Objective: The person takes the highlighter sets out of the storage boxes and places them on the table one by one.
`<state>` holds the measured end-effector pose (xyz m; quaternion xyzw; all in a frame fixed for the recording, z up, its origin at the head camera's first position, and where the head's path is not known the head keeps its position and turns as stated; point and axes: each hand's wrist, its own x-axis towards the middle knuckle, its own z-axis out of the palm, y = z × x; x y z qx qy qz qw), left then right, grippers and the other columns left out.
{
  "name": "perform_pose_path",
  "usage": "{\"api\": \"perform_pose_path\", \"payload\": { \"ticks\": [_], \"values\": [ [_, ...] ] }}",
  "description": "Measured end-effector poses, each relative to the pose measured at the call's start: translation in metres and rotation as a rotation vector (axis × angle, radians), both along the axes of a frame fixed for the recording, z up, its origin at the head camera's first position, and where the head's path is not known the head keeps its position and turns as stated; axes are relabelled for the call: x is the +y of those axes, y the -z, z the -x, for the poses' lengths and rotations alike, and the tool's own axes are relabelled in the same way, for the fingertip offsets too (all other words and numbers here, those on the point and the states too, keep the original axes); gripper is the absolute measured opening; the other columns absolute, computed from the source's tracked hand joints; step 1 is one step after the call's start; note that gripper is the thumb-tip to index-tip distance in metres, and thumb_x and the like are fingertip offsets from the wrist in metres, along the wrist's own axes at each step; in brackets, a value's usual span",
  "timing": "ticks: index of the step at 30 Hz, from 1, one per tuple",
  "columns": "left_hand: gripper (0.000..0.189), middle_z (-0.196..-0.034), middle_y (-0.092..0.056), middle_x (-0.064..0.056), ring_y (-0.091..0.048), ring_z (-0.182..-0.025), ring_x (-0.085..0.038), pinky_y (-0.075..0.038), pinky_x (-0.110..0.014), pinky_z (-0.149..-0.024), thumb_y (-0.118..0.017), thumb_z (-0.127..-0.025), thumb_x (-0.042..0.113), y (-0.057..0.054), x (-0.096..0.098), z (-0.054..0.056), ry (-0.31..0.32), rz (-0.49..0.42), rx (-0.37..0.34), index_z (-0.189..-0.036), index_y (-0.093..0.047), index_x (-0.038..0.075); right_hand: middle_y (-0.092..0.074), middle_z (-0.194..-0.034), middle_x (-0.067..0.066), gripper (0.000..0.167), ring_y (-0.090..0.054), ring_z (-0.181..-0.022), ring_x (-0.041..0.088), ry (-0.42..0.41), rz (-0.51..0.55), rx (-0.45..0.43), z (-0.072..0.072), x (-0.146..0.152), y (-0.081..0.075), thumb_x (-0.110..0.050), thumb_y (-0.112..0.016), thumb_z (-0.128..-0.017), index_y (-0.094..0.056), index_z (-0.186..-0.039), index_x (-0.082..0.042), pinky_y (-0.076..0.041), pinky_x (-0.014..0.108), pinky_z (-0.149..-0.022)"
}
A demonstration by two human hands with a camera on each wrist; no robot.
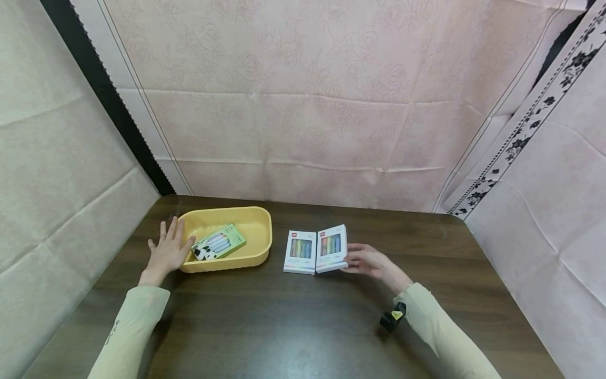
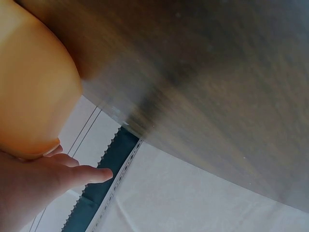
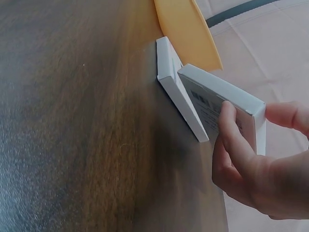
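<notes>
My left hand [image 1: 167, 251] rests at the left rim of a yellow plastic basket [image 1: 258, 237], fingers straight and spread. In the left wrist view the thumb and fingers of that hand [image 2: 43, 186] lie along the basket's edge [image 2: 38, 82]. A green box [image 1: 221, 242] with a spotted cartoon animal and pastel sticks on its face lies inside the basket. My right hand [image 1: 371, 265] pinches the right edge of a white box [image 1: 331, 247] with a window of coloured sticks, tilted up off the table. A matching white box [image 1: 300, 253] lies flat just left of it.
The dark wooden table [image 1: 265, 326] has its far edge near a pale floral cloth [image 1: 303, 131] hanging behind. Similar cloth panels hang at the left and right sides. A black device [image 1: 392, 318] is worn on my right wrist.
</notes>
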<state>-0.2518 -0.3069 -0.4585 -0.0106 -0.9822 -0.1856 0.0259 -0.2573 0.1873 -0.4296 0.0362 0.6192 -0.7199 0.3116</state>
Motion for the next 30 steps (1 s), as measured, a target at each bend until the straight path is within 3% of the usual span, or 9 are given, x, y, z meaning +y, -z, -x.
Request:
{"api": "perform_pose_path", "payload": {
  "ticks": [13, 21, 30],
  "values": [
    [0.071, -0.148, 0.012, -0.021, 0.019, -0.130, -0.046, 0.004, -0.077, -0.088, -0.023, -0.095, 0.046, 0.000, -0.001, 0.000, -0.001, 0.000, 0.000, -0.142, 0.002, 0.000, -0.058, -0.104, 0.010, 0.059, -0.062, -0.089, 0.019, 0.004, -0.037, -0.013, 0.004, 0.001, 0.008, 0.000, -0.048, -0.086, -0.018, -0.137, 0.004, -0.047, 0.041, -0.089],
    [0.071, -0.148, 0.012, -0.021, 0.019, -0.130, -0.046, 0.003, -0.076, -0.089, -0.023, -0.095, 0.047, -0.002, 0.001, -0.001, -0.006, 0.002, -0.006, -0.142, 0.001, -0.001, -0.059, -0.099, 0.009, 0.059, -0.062, -0.087, 0.018, 0.012, -0.049, -0.010, 0.007, 0.000, 0.013, 0.002, -0.048, -0.086, -0.018, -0.136, 0.004, -0.048, 0.040, -0.086],
    [0.072, -0.148, 0.013, -0.021, 0.019, -0.130, -0.047, 0.003, -0.077, -0.089, -0.022, -0.095, 0.048, -0.003, 0.001, -0.001, -0.004, 0.004, -0.013, -0.142, 0.002, -0.001, -0.057, -0.108, 0.015, 0.059, -0.062, -0.090, 0.019, 0.006, -0.085, 0.003, 0.008, 0.001, 0.014, 0.003, -0.049, -0.086, -0.017, -0.136, 0.004, -0.046, 0.043, -0.089]
  ]
}}
